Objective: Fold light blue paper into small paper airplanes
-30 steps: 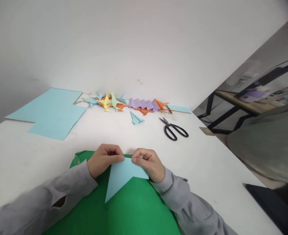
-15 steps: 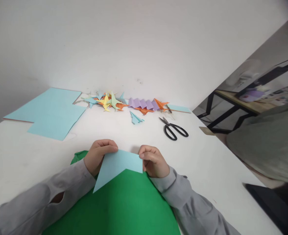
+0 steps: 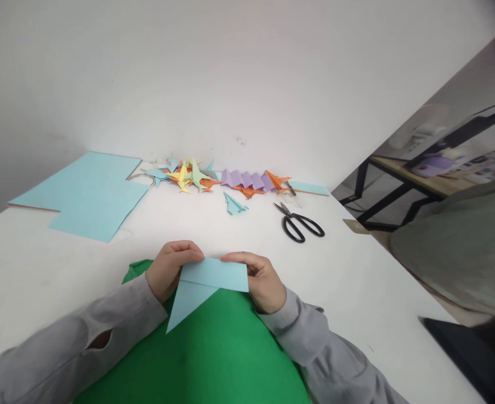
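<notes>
A light blue folded paper point(image 3: 214, 275) is held up between my two hands, over the green cloth point(image 3: 214, 353) at the table's near edge. My left hand point(image 3: 172, 268) pinches its upper left corner, thumb on top. At the right end, my right hand point(image 3: 261, 280) grips the sheet with the index finger stretched along the top edge; its thumb is hidden behind the paper. A straight strip lies across the upper part, and a pointed flap hangs down at the lower left.
Black-handled scissors point(image 3: 298, 221) and a small blue folded paper jet point(image 3: 234, 203) lie beyond my hands. Colourful folded paper pieces point(image 3: 188, 177) and a purple pleated paper point(image 3: 245, 180) line the wall. Blue sheets point(image 3: 87, 193) lie left. A person's clothing point(image 3: 453, 247) shows at right.
My right index finger has slid left along the paper's top edge. The paper now shows a straight strip across its upper part, where before its face looked plain.
</notes>
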Demonstrator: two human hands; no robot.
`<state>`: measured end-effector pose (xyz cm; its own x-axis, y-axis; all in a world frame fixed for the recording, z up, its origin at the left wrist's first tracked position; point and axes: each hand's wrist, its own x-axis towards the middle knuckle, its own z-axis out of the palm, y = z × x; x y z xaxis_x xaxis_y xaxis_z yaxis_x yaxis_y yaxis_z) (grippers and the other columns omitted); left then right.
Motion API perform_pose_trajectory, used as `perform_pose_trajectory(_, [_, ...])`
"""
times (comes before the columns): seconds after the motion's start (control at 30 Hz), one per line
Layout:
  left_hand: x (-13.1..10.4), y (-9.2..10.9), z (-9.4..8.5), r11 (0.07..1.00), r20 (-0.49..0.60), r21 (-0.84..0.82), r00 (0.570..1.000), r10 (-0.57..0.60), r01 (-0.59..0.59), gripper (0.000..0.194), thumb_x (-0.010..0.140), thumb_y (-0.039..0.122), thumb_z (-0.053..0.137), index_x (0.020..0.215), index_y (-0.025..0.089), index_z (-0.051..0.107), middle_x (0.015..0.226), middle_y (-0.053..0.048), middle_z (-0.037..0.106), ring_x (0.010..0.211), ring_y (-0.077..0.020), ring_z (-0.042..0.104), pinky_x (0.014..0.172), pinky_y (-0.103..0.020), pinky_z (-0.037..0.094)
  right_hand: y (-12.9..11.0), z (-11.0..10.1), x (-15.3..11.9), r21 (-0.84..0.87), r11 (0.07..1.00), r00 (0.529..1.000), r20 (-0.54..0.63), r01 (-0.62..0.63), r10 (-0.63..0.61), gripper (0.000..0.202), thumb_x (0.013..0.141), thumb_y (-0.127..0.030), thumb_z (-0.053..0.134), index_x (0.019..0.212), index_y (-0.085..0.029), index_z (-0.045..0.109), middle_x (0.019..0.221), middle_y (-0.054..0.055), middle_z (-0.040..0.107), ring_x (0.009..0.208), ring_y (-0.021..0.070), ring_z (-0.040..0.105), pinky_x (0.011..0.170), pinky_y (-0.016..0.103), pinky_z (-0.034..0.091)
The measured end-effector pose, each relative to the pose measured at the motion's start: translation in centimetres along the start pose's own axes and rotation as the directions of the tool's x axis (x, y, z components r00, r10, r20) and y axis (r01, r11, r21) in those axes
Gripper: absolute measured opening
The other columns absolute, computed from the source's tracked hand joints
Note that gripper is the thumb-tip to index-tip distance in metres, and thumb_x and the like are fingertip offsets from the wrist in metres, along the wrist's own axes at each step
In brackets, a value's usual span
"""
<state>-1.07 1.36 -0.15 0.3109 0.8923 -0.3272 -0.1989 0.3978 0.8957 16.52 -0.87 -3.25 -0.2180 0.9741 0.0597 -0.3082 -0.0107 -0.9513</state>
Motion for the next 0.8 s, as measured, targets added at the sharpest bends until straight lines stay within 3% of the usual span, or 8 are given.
perform_pose_trajectory(0.2, [-0.29, 0.36, 0.45, 0.999, -0.013, 0.041, 1.000, 0.022, -0.022, 0.025, 0.059, 0.034, 0.066, 0.057, 0.013, 0.054, 0.044, 0.006, 0.044, 0.040, -0.0050, 0.037, 0.041, -0.019, 0.027, 0.61, -0.61, 0.35, -0.037, 0.999, 0.999, -0.030, 0.034, -0.035, 0.019, 0.059, -0.021, 0.074, 0.077, -0.018, 0.070, 0.047, -0.002, 0.062, 0.041, 0.0091, 0.054, 0.045, 0.021, 0.045])
perform_pose_trajectory(0.4, [-0.10, -0.33, 0.28, 0.990, 0.135, 0.022, 0.981, 0.137, -0.141, 0.041, 0.070, 0.043, 0.057, 0.099, 0.014, 0.053, 0.067, -0.003, 0.061, 0.043, -0.0100, 0.049, 0.039, -0.023, 0.039, 0.35, -0.30, 0.58, 0.054, 0.997, 0.992, -0.117, -0.046, 0.052, 0.014, 0.060, -0.022, 0.073, 0.071, -0.016, 0.067, 0.054, 0.001, 0.066, 0.041, 0.0079, 0.055, 0.042, 0.018, 0.043])
perform_pose_trajectory(0.57, [0.11, -0.60, -0.06, 0.987, 0.180, 0.033, 0.973, 0.146, -0.154, 0.043, 0.069, 0.046, 0.058, 0.096, 0.012, 0.054, 0.068, -0.004, 0.060, 0.045, -0.0094, 0.049, 0.038, -0.022, 0.041, 0.02, -0.05, 0.68, 0.112, 0.991, 0.989, -0.117, -0.076, 0.089, 0.017, 0.059, -0.022, 0.074, 0.072, -0.014, 0.065, 0.055, 0.001, 0.067, 0.041, 0.0079, 0.056, 0.043, 0.018, 0.044])
perform_pose_trajectory(0.8, [0.11, -0.55, -0.24, 0.988, 0.164, 0.003, 0.974, 0.154, -0.156, 0.046, 0.065, 0.045, 0.063, 0.096, 0.013, 0.054, 0.065, -0.003, 0.059, 0.046, -0.0103, 0.051, 0.040, -0.023, 0.041, -0.30, -0.09, 0.47, 0.120, 0.989, 0.995, -0.051, -0.083, 0.089, 0.017, 0.065, -0.028, 0.069, 0.065, -0.012, 0.066, 0.062, 0.004, 0.068, 0.045, 0.0088, 0.058, 0.047, 0.020, 0.044])
